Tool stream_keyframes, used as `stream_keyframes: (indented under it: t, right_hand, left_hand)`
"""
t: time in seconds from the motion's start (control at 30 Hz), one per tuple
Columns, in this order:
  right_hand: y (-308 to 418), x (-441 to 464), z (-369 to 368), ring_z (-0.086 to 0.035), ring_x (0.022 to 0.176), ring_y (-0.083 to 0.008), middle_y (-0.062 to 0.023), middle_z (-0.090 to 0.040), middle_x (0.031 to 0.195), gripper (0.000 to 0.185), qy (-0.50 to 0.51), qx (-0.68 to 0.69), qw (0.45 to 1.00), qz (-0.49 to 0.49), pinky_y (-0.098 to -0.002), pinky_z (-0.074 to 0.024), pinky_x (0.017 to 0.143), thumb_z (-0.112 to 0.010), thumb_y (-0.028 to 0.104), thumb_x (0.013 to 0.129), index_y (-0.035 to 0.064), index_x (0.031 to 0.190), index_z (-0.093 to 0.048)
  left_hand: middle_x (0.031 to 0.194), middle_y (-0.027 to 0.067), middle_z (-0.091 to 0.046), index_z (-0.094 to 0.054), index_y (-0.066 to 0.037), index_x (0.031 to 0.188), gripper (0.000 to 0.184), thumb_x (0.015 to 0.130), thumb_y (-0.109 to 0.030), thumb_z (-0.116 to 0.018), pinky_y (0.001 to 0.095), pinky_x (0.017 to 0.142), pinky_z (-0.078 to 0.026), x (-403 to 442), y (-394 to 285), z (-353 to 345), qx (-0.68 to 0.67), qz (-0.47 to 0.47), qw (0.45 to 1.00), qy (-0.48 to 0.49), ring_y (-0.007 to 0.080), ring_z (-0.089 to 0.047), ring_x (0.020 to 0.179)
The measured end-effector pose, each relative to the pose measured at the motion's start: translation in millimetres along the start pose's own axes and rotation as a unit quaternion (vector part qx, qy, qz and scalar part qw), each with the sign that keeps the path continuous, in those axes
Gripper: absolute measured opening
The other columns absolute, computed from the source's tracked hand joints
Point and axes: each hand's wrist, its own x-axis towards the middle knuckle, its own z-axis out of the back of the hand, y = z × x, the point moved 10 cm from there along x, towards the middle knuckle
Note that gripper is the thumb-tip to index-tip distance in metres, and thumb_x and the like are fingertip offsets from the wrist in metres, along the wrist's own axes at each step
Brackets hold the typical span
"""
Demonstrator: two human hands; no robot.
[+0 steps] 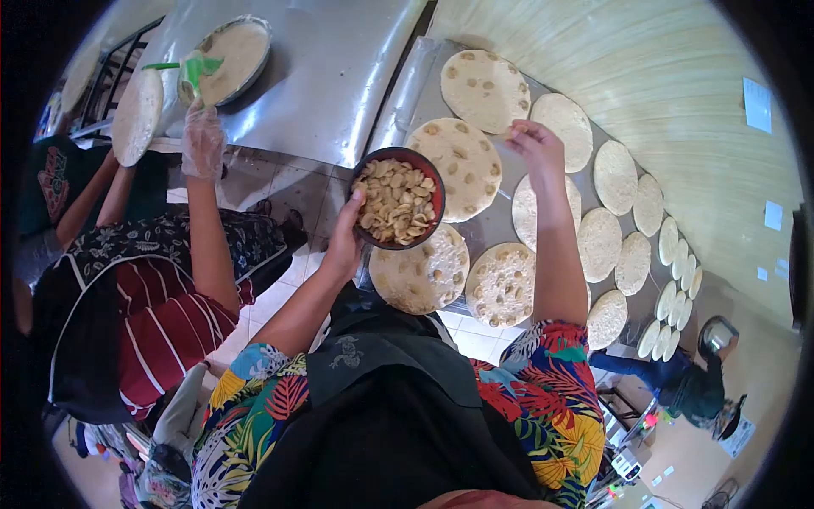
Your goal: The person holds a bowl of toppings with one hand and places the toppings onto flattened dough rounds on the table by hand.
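My left hand point(346, 233) grips the side of a black bowl with a red inside point(438, 199), its thumb over the rim. Pale brown slices point(395, 202), probably mushroom, fill the bowl. My right hand point(536, 142) is raised over the table with fingers pinched on a small pale slice at the tips. Left of it lies a round flatbread point(458, 170) dotted with slices. Behind that is another dotted flatbread point(485, 89). Nearer my body, a third flatbread point(421, 270) and a fourth point(502, 287) also carry slices.
More round flatbreads point(600, 244) without visible slices cover the metal table point(487, 222) to the right. At left, a co-worker's gloved hand point(203, 140) is by a green spatula point(199, 68) and a bowl of batter-like paste point(237, 55). Another person point(699, 386) stands far right.
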Motion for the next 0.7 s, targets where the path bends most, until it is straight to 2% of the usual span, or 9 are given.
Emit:
stream_keyframes:
  t: [0.03,0.13,0.2,0.27,0.33,0.47,0.57,0.63,0.7]
  right_hand:
    - [-1,16,24,-0.061,0.071,-0.0141,-0.0083,-0.062,0.086,0.017,-0.057,-0.062,0.996,0.029,-0.0251,-0.0533,0.065,-0.06,-0.004,0.079,-0.0049,0.096,-0.062]
    - [-15,54,59,-0.06,0.068,-0.012,-0.0074,-0.063,0.08,0.015,-0.095,-0.133,0.986,0.031,-0.023,-0.0524,0.063,-0.061,-0.002,0.078,-0.0056,0.093,-0.063]
    - [-24,78,64,-0.06,0.067,-0.0119,-0.0074,-0.064,0.077,0.015,-0.083,-0.175,0.979,0.059,-0.0236,-0.0518,0.062,-0.062,0.0,0.078,-0.0046,0.092,-0.064]
    - [-34,95,59,-0.06,0.066,-0.0119,-0.0074,-0.064,0.075,0.014,-0.07,-0.216,0.97,0.085,-0.0243,-0.0511,0.062,-0.062,0.001,0.077,-0.0036,0.091,-0.065]
    - [-29,100,47,-0.061,0.065,-0.0124,-0.0083,-0.065,0.071,0.015,-0.075,-0.345,0.923,0.152,-0.0265,-0.0498,0.062,-0.064,0.005,0.075,0.0,0.089,-0.067]
    - [-34,102,31,-0.063,0.066,-0.0163,-0.0108,-0.066,0.073,0.015,-0.056,-0.313,0.936,0.151,-0.0288,-0.0493,0.063,-0.064,0.007,0.074,0.0028,0.087,-0.067]
    - [-24,94,22,-0.062,0.066,-0.0144,-0.0101,-0.065,0.077,0.019,-0.067,-0.397,0.894,0.195,-0.0266,-0.0494,0.063,-0.062,0.003,0.073,0.0,0.091,-0.065]
    - [-19,89,21,-0.062,0.066,-0.0194,-0.0131,-0.065,0.077,0.019,-0.098,-0.459,0.851,0.233,-0.0287,-0.0487,0.065,-0.061,0.003,0.073,0.002,0.092,-0.065]
    - [-19,88,21,-0.062,0.07,-0.0239,-0.0154,-0.064,0.081,0.02,-0.096,-0.485,0.84,0.223,-0.0308,-0.0492,0.067,-0.06,0.002,0.073,0.0019,0.093,-0.065]
  left_hand:
    - [0.126,0.0102,-0.05,-0.041,-0.001,0.129,0.06,0.09,-0.047,-0.046,0.0319,0.1,-0.035,-1,-1,4,0.003,-0.001,1.0,-0.015,0.0178,-0.049,0.116]
    - [0.126,0.0095,-0.05,-0.041,-0.002,0.129,0.06,0.09,-0.047,-0.047,0.0314,0.099,-0.036,1,3,13,0.009,-0.005,1.0,-0.022,0.0164,-0.048,0.116]
    - [0.126,0.0092,-0.05,-0.041,-0.002,0.129,0.06,0.089,-0.048,-0.048,0.0311,0.099,-0.036,2,3,18,0.015,-0.006,0.999,-0.034,0.016,-0.048,0.116]
    - [0.131,0.0099,-0.047,-0.039,-0.004,0.131,0.062,0.089,-0.049,-0.048,0.0358,0.101,-0.035,2,6,21,0.032,0.006,0.999,-0.042,0.0197,-0.046,0.12]
    - [0.129,0.0091,-0.048,-0.04,-0.003,0.13,0.062,0.089,-0.049,-0.048,0.0329,0.1,-0.036,0,4,17,0.03,0.005,0.999,-0.04,0.0176,-0.047,0.118]
    - [0.127,0.0084,-0.05,-0.041,-0.003,0.129,0.06,0.089,-0.048,-0.048,0.0303,0.098,-0.037,0,2,17,0.03,0.004,0.999,-0.04,0.0156,-0.049,0.116]
    - [0.126,0.0088,-0.05,-0.041,-0.003,0.129,0.061,0.09,-0.048,-0.047,0.0304,0.098,-0.037,-3,-3,11,0.028,0.004,0.999,-0.04,0.0159,-0.049,0.116]
    - [0.126,0.0089,-0.05,-0.041,-0.003,0.129,0.061,0.09,-0.048,-0.047,0.0305,0.098,-0.037,0,0,15,0.028,0.002,0.999,-0.041,0.0161,-0.049,0.115]
    - [0.126,0.009,-0.05,-0.04,-0.003,0.129,0.061,0.09,-0.049,-0.047,0.0306,0.098,-0.037,1,0,17,0.028,0.002,0.999,-0.043,0.0163,-0.049,0.115]
